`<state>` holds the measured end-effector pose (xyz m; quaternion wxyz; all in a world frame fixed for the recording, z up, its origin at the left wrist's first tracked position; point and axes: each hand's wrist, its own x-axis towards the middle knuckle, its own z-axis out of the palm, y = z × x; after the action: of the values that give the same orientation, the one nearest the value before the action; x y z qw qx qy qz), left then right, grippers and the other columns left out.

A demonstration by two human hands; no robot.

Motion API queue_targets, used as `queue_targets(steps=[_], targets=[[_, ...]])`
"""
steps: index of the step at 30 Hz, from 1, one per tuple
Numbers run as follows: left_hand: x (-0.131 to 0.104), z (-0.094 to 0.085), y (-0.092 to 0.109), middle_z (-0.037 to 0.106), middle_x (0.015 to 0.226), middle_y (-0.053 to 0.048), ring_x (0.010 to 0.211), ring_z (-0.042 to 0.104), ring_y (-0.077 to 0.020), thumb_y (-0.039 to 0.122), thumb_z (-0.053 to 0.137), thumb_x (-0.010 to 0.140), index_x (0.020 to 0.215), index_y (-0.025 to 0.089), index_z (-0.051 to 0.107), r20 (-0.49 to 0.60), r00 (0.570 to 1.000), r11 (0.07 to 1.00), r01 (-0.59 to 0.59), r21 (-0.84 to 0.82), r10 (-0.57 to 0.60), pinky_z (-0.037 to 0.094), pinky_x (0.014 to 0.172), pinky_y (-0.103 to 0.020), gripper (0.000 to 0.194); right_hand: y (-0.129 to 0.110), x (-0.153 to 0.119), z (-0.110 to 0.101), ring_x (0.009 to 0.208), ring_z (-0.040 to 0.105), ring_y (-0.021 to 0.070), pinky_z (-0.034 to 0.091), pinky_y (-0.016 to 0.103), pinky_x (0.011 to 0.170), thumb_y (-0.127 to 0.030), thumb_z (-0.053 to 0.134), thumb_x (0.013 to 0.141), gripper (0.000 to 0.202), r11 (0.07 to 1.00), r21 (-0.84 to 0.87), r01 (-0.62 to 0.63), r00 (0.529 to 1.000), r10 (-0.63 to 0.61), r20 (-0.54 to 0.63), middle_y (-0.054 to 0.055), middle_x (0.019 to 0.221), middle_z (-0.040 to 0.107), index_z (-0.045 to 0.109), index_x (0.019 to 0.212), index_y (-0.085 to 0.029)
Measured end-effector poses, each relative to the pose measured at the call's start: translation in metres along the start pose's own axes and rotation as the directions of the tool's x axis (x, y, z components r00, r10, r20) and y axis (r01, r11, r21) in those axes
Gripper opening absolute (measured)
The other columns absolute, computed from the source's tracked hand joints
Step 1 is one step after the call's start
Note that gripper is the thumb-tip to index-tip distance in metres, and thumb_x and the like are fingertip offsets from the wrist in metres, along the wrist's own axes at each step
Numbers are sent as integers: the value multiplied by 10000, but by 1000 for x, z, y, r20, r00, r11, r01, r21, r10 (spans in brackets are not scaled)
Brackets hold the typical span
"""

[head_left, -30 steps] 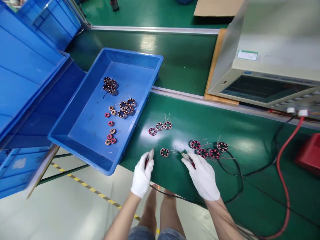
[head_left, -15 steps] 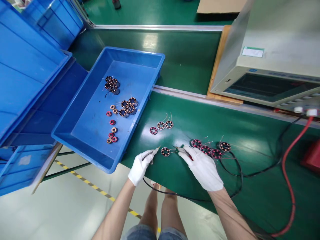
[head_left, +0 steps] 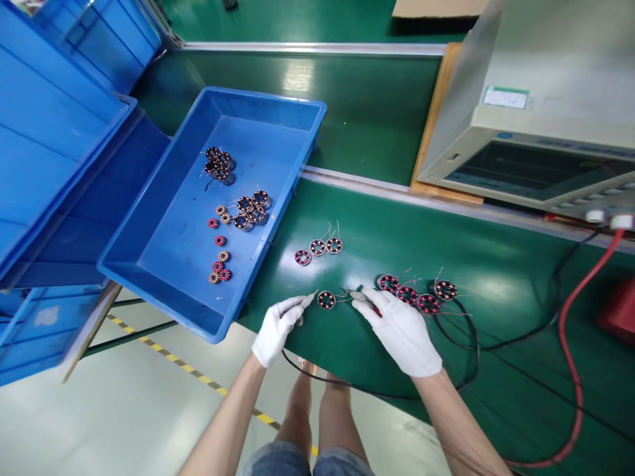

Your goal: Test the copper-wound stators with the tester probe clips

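My left hand (head_left: 278, 328), in a white glove, is closed on a slim pale test probe (head_left: 311, 297) with a pointed brass-coloured tip. Just right of that tip, apart from it, a small ring-shaped wound stator (head_left: 326, 300) lies on the green bench. Its thin wire leads run right towards my gloved right hand (head_left: 399, 328). That hand is closed on a metal-tipped test clip (head_left: 356, 295) with a red part showing under the fingers. The clip's tip is at the wire ends; whether it grips them I cannot tell. More stators (head_left: 407, 295) lie beyond my right hand.
Three stators (head_left: 317, 248) lie farther back on the bench. A blue tray (head_left: 163, 264) at left holds several stators and small coil rings. A bench instrument (head_left: 536, 165) stands at back right with red cable (head_left: 570, 357) and black cable (head_left: 476, 350). Blue bins (head_left: 54, 132) are stacked at far left.
The view has shifted slightly, so the tray and bench parts sit a little higher and farther left. Both hands keep their hold beside the stator, with no clear movement.
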<state>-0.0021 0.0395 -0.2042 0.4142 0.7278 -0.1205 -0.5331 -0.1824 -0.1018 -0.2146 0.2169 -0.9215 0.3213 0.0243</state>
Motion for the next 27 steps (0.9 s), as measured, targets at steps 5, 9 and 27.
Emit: queue_targets(steps=[5,9,27], targets=[[0,0,1,447,570,23,459,240,-45,481,528,703,1041,55,599,4,1000,1000,-14,-9,14,159,451,-228,548,-8,-2,2,679,619,144,440,260,592,-452,314,880,397,992,55,-117,989,121,-79,53,861,687,621,957,-213],[-1,1,2,441,563,26,448,237,-41,498,532,693,1038,47,595,-1,1000,1000,-6,-5,6,152,446,-225,571,-7,-14,12,642,627,141,456,267,596,-463,368,862,373,984,93,-150,970,165,-181,47,887,694,621,964,-209],[-1,2,-8,389,602,39,516,293,-68,517,545,694,934,106,556,-122,990,996,-71,-46,65,234,471,-216,475,-31,-18,16,676,635,155,520,269,603,-472,525,774,284,863,456,-215,925,330,-189,25,802,687,607,879,-221]])
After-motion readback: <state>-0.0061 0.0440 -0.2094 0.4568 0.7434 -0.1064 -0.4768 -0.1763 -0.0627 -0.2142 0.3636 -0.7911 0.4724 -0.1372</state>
